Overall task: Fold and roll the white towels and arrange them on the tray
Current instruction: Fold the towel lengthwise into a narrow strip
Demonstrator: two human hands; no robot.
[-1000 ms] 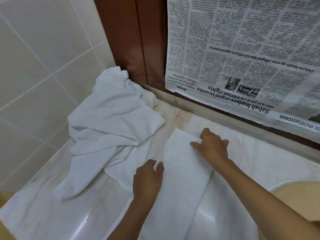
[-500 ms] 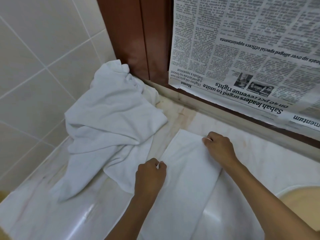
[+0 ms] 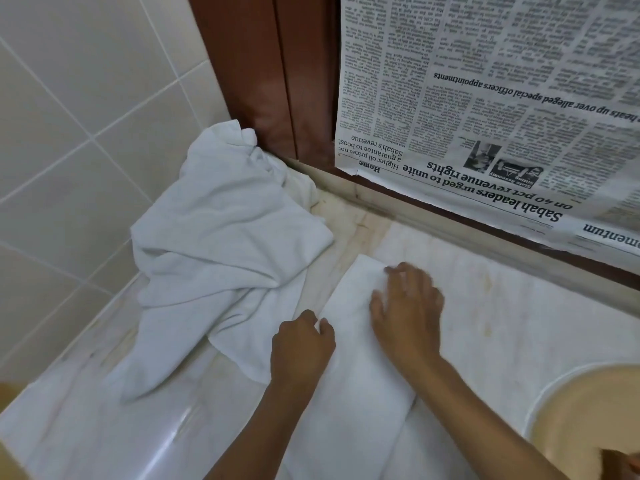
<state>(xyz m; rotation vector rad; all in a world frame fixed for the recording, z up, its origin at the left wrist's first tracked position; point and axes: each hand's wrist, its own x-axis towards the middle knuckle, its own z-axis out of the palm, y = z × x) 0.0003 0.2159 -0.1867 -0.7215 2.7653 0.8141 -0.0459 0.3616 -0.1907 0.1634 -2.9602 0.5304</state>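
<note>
White folded towel (image 3: 360, 386) under right hand (image 3: 407, 313); left hand (image 3: 301, 348) pinches its edge.

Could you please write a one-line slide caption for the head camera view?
Left hand grips the folded white towel at its edge; right hand lies flat on it, beside crumpled towels.

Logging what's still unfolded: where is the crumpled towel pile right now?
Head view: the crumpled towel pile lies left on the counter, in the corner between tiled wall and wooden frame, just left of the folded towel.
</note>
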